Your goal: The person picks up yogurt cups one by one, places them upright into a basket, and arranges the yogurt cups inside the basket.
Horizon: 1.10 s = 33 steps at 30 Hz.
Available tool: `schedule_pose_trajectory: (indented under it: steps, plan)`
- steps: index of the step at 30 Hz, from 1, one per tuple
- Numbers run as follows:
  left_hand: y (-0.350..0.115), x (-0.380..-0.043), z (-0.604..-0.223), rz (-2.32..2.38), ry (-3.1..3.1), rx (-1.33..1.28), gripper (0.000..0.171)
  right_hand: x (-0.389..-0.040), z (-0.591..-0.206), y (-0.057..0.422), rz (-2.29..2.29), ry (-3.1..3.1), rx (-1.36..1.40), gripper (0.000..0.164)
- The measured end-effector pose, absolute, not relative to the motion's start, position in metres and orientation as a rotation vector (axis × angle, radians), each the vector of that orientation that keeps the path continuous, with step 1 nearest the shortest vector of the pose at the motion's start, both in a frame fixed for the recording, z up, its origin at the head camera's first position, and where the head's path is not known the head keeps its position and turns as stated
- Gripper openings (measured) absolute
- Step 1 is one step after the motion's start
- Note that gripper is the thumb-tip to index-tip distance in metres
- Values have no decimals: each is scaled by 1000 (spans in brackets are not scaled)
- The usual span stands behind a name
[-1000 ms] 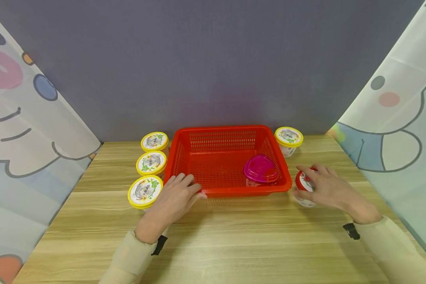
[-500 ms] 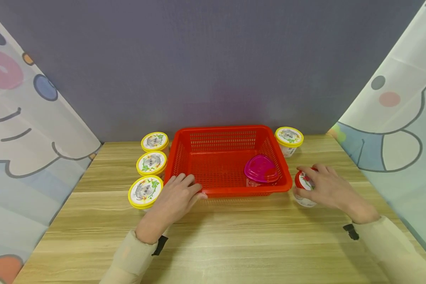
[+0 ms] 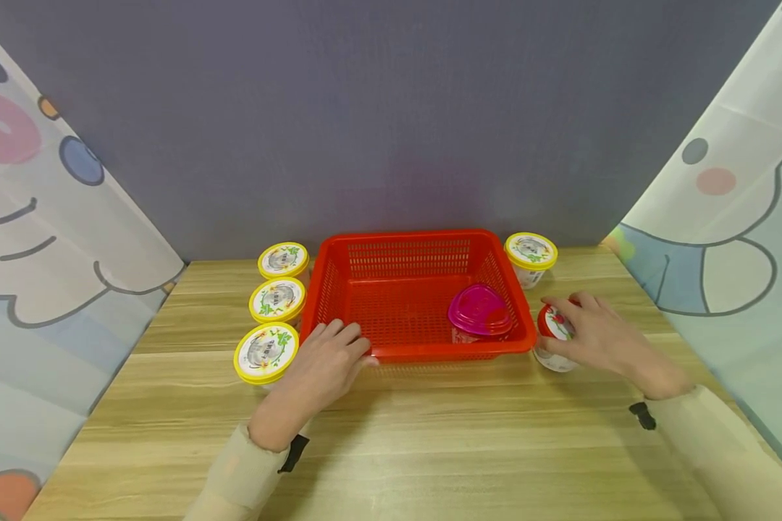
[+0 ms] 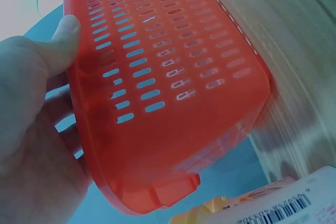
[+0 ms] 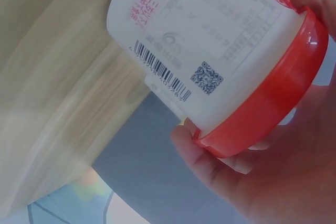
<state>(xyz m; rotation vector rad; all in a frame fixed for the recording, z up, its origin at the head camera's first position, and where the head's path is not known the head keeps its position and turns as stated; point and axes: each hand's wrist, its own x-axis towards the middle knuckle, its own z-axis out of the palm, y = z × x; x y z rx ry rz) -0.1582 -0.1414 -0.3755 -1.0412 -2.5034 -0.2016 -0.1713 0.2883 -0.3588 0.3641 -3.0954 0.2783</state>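
My left hand (image 3: 329,365) grips the near left rim of a red plastic basket (image 3: 407,352), its thumb outside and its fingers over the edge. The left wrist view shows the basket's slotted wall (image 4: 173,93) beside that hand. Inside the basket, at the right, lies a tub with a pink-magenta lid (image 3: 480,310). My right hand (image 3: 599,340) holds a white tub with a red lid (image 3: 556,323) by the lid, just right of the basket. In the right wrist view, thumb and fingers pinch the lid's edge, and the white tub (image 5: 199,51) shows a barcode.
Three yellow-lidded tubs (image 3: 277,299) stand in a row left of the basket, the nearest beside my left wrist. Another yellow-lidded tub (image 3: 531,252) stands behind the right hand. A grey wall (image 3: 391,123) rises behind the wooden table (image 3: 430,449).
My right hand and the red-lidded tub have shifted slightly left and away from me, closer to the basket. The left hand and the basket look unmoved.
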Motion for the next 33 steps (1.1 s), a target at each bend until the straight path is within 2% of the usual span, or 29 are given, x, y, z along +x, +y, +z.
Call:
schedule_pose_trajectory:
  steps: [9,33]
  plan:
    - [-142,-158,-374,-209,-2505,-1038,21,-179,-348,285,275,-3069,399,69]
    - [-143,-158,-375,-236,-2527,-1018,22,-195,-322,283,196,-3095,369,79]
